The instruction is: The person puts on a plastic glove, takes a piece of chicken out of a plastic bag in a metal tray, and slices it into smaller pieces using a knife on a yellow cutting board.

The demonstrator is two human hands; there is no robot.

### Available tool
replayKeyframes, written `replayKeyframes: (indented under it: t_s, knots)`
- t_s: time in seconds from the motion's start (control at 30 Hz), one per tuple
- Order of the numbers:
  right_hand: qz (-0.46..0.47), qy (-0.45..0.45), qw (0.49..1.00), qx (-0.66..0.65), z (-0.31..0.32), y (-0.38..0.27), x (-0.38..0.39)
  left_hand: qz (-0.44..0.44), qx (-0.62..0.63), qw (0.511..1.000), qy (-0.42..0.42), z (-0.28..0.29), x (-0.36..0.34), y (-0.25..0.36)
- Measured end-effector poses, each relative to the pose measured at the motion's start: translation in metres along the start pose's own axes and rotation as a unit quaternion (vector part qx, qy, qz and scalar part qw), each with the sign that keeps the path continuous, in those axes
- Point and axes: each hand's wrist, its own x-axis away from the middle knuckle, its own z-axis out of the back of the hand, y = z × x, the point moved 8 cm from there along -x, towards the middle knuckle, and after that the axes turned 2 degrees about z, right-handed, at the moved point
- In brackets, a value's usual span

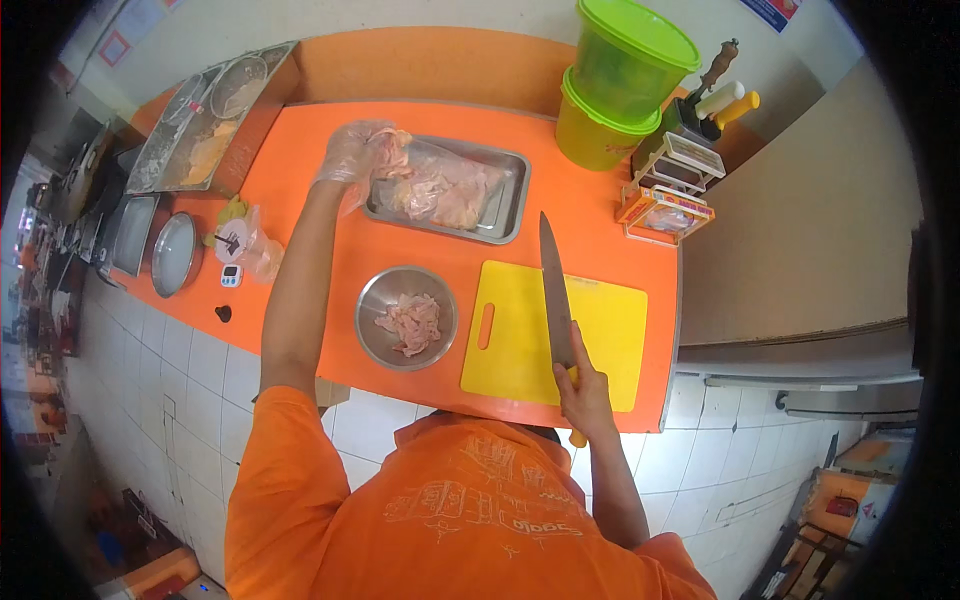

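Observation:
My left hand point(350, 152), in a clear plastic glove, is closed on a piece of raw chicken point(394, 153) at the left end of a metal tray point(517, 200). More raw chicken point(445, 192) lies in the tray, partly covered by clear plastic. My right hand point(586, 392), without a glove, grips a large knife point(553, 285) by its yellow handle. The blade points away from me, over the yellow cutting board point(515, 340). Left of the board, a steel bowl point(368, 345) contains cut pieces of raw chicken point(412, 322).
Green-lidded tubs point(600, 125) are stacked at the back right, beside a knife block point(690, 125) and a small rack point(667, 205). On the left are a metal container of flour-like powder point(205, 155), a round pan point(176, 255) and a timer point(231, 276).

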Motion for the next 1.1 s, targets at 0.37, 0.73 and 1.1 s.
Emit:
replayKeyframes:
  t_s: [0.37, 0.73, 1.1]
  knots:
    - [-0.003, -0.011, 1.000, -0.020, 0.039, 0.019, 0.029, -0.015, 0.320, 0.946, 0.042, -0.027, -0.065, -0.059]
    - [-0.001, -0.035, 0.999, -0.039, 0.054, 0.046, 0.056, 0.083, 0.385, 0.919, -0.028, -0.082, -0.081, -0.104]
    - [-0.020, -0.006, 1.000, -0.010, 0.068, 0.049, 0.062, -0.202, -0.410, 0.889, 0.011, -0.102, -0.068, -0.004]
